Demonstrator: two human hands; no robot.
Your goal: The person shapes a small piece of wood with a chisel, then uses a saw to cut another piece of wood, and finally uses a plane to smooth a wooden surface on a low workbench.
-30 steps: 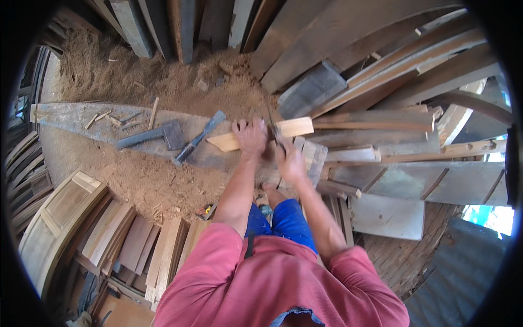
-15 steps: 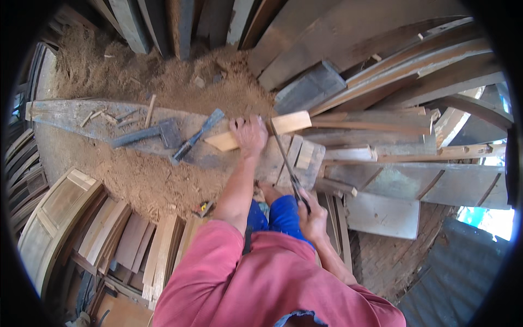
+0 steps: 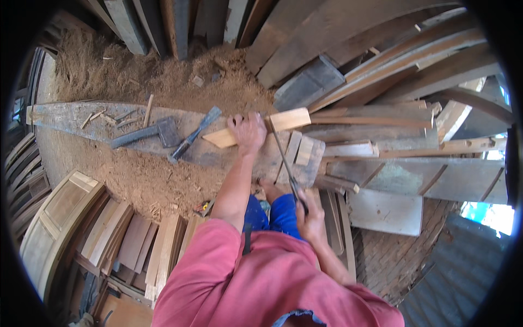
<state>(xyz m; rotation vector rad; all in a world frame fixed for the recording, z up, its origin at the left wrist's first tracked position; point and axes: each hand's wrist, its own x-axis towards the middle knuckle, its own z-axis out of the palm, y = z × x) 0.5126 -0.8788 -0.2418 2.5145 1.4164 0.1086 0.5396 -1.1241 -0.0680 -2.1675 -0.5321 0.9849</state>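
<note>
My left hand (image 3: pixel 248 132) is wrapped over a pale wood block (image 3: pixel 290 118), pressing it on the worn plank bench (image 3: pixel 237 163). The block's slanted end shows left of the hand. My right hand (image 3: pixel 311 220) grips the dark handle of a handsaw (image 3: pixel 283 154). Its blade slants up and left, the tip end lying across the block just right of my left fingers. To the left on the bench rest a chisel (image 3: pixel 196 133) and a hammer (image 3: pixel 150 133) with a blocky head. Small wood pieces (image 3: pixel 305 150) lie near the bench's right end.
Sawdust (image 3: pixel 158 191) covers the ground around the bench. Thin offcuts (image 3: pixel 111 117) are scattered at its left. Stacked boards (image 3: pixel 392 122) reach in from the right, and more planks (image 3: pixel 177 27) stand at the back. A panelled door (image 3: pixel 57 218) leans at the lower left.
My right hand and the saw have drawn back very slightly toward my body. My left hand stays on the block, and the view has shifted a little.
</note>
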